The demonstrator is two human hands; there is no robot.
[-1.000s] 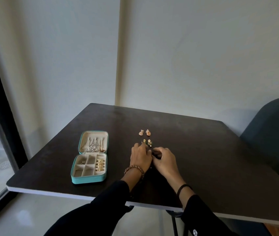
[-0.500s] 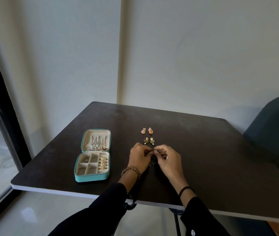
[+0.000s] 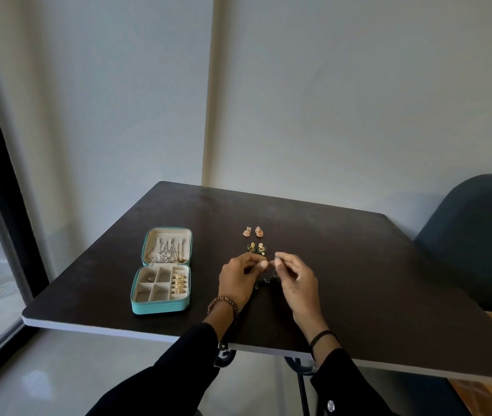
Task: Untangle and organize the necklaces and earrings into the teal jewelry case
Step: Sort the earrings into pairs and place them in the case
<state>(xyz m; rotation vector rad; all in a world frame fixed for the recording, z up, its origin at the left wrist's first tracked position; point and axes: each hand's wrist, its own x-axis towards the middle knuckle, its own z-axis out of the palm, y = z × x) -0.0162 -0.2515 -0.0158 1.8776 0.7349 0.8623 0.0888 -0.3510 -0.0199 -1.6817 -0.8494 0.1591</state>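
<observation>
Right of the open teal jewelry case (image 3: pixel 160 307) on the counter (image 3: pixel 373 265), the left hand (image 3: pixel 238 279) and right hand (image 3: pixel 297 279) each pinch a dark beaded necklace (image 3: pixel 265 280) with their fingers; 2 earring pairs lie just beyond.

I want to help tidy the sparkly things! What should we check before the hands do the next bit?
1. Teal jewelry case open, lying flat on the table: ok.
2. Empty compartments left in the case's lower half: ok, several look bare.
3. Both hands on the dark beaded piece: ok; left hand and right hand each pinch near its top.
4. Piece untangled: cannot tell, too small and partly hidden.
5. Pink earrings and green earrings clear of the hands: ok, they lie just beyond the fingers.
6. Necklaces in the lid hanging neatly: cannot tell.
</observation>
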